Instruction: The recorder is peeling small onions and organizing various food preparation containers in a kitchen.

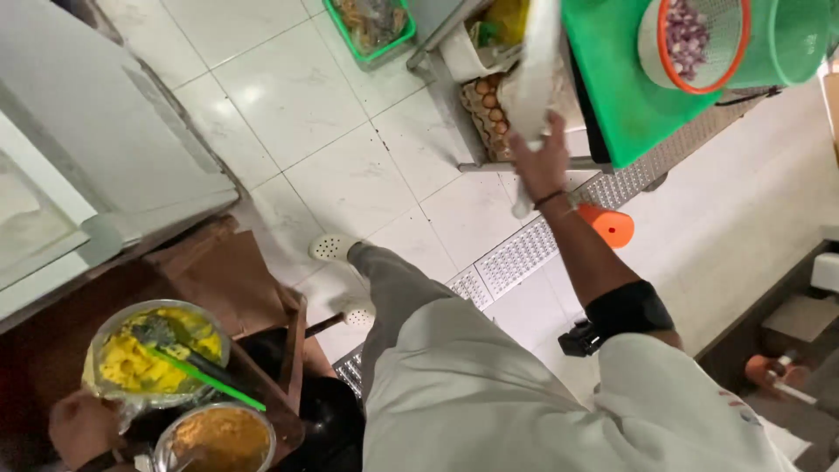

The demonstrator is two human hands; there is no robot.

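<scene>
Holding 1 white cloth (535,79), 2 bowls (157,350) nearby

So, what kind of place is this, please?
Probably a working kitchen, perhaps commercial: an egg tray sits under a green cutting board, a strainer of chopped red onion stands above, and metal bowls of yellow food wait nearby.

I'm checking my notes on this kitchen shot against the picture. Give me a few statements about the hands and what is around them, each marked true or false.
1. The right hand grips a white cloth. True.
2. The left hand is beside the egg tray. False: it is at the steel bowl of yellow food, at the lower left.
3. A green-handled utensil lies in that bowl. True.
4. The strainer of chopped red onion sits on the floor. False: it rests on the green board.
</scene>
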